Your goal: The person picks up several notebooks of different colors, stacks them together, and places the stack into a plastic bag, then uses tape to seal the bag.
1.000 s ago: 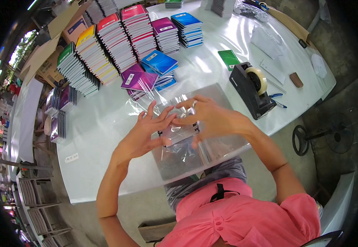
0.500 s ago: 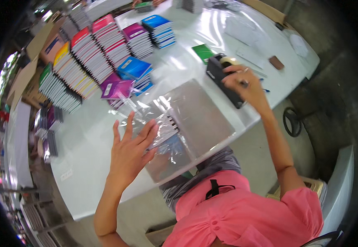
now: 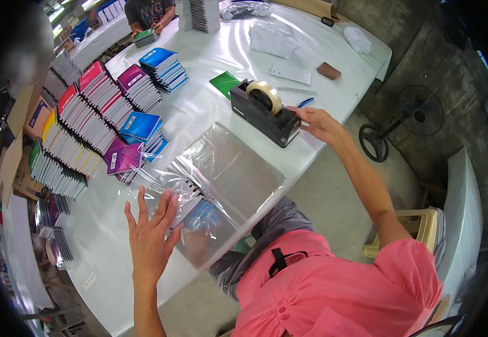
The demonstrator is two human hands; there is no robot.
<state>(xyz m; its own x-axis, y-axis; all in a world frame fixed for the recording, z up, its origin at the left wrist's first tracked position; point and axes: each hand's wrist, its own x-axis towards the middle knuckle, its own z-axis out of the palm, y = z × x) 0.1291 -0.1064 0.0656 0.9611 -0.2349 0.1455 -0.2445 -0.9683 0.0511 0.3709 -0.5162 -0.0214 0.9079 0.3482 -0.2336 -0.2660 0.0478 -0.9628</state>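
Observation:
My left hand (image 3: pixel 153 236) lies with fingers spread on a small spiral-bound notebook (image 3: pixel 183 212) wrapped in crinkled clear plastic film (image 3: pixel 168 182). Beneath them are flat clear plastic sheets (image 3: pixel 238 165), reaching to the table's near edge. To the right stands a black tape dispenser (image 3: pixel 263 123) with a roll of tape (image 3: pixel 265 94) in it. At its near right end, my right hand (image 3: pixel 321 126) has thumb and forefinger pinched at the cutting edge, on the tape's end; the strip itself is barely visible.
Stacks of coloured notebooks (image 3: pixel 95 109) fill the table's left side. Beyond the dispenser lie a green cover (image 3: pixel 224 84), a blue pen (image 3: pixel 305 103), a wire spiral (image 3: pixel 297 91) and a brown block (image 3: pixel 328 71). A person (image 3: pixel 151 17) handles notebooks across the table. A fan (image 3: pixel 418 115) stands right.
My right hand has moved from over the tape roll to the dispenser's cutting end. My left hand stays on the wrapped notebook. The whole view has shifted.

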